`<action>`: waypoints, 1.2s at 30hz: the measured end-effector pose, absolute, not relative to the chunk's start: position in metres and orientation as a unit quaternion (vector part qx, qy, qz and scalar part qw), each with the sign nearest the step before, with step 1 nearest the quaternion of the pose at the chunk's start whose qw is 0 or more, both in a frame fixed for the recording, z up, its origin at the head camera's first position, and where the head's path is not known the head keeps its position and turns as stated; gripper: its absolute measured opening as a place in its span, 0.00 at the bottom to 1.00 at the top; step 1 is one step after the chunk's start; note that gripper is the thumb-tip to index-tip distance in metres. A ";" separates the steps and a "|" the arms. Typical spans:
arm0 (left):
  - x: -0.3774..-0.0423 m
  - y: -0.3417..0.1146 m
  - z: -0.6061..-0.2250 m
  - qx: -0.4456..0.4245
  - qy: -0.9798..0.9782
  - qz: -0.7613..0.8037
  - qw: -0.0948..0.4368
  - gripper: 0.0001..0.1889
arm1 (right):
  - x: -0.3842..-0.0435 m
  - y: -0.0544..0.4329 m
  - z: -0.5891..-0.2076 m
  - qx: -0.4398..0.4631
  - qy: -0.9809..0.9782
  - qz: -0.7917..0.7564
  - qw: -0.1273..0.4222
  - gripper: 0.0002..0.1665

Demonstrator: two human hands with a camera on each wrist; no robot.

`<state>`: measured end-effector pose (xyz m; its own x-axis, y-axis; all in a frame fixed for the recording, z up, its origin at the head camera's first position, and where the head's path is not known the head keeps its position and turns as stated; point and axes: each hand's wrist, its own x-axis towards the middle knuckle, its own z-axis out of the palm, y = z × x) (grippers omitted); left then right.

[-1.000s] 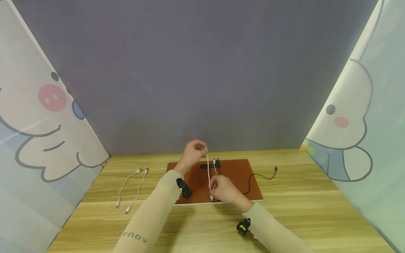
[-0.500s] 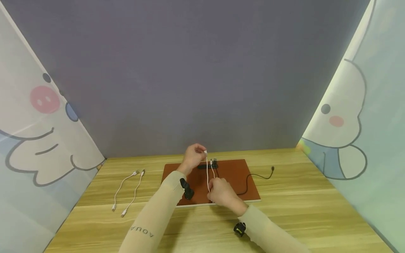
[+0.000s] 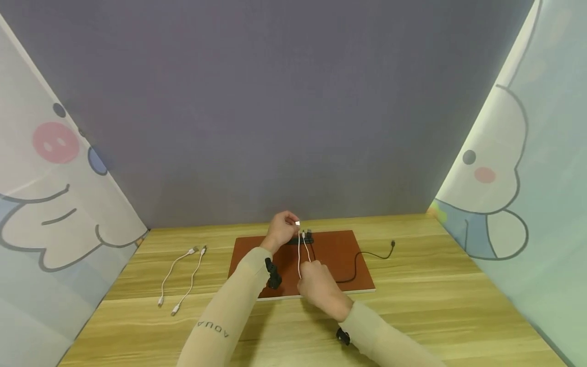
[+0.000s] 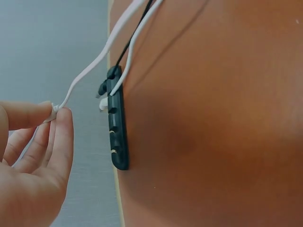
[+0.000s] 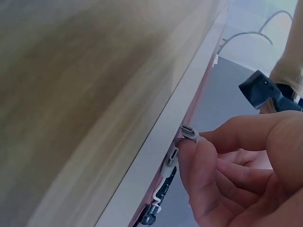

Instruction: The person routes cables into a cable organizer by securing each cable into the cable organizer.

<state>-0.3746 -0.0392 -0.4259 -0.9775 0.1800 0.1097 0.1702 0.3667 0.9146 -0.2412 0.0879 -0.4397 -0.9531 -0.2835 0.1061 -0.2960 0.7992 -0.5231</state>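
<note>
A thin white USB cable [image 3: 299, 255] is stretched between both hands above a brown board [image 4: 213, 118]. My left hand [image 3: 282, 230] pinches its far end at the plug, between thumb and fingertips in the left wrist view. Beside those fingers, a black cable clip strip [image 4: 118, 127] lies along the board's far edge. Its upper slots hold a black cable [image 4: 124, 49] and a second white cable [image 4: 132, 42]; lower slots are bare. Near the front edge my right hand [image 3: 318, 285] pinches the stretched cable's other end, whose small oval connector [image 5: 190, 132] protrudes from the fingertips.
Two white cables [image 3: 169, 272] [image 3: 191, 280] lie on the wooden table [image 3: 458, 306] at the left. The black cable's free end [image 3: 380, 256] trails off the board to the right. A grey panel [image 3: 293, 127] stands behind, with printed curtains at both sides.
My left hand has come down slightly toward the clip strip with its plug. My right hand has turned, so the near connector is now hidden in the head view. The head view has shifted slightly.
</note>
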 end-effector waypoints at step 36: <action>-0.392 -0.031 -0.444 0.125 0.917 0.379 -0.003 0.06 | -0.238 0.079 -0.434 0.172 -0.967 0.186 -0.017 0.17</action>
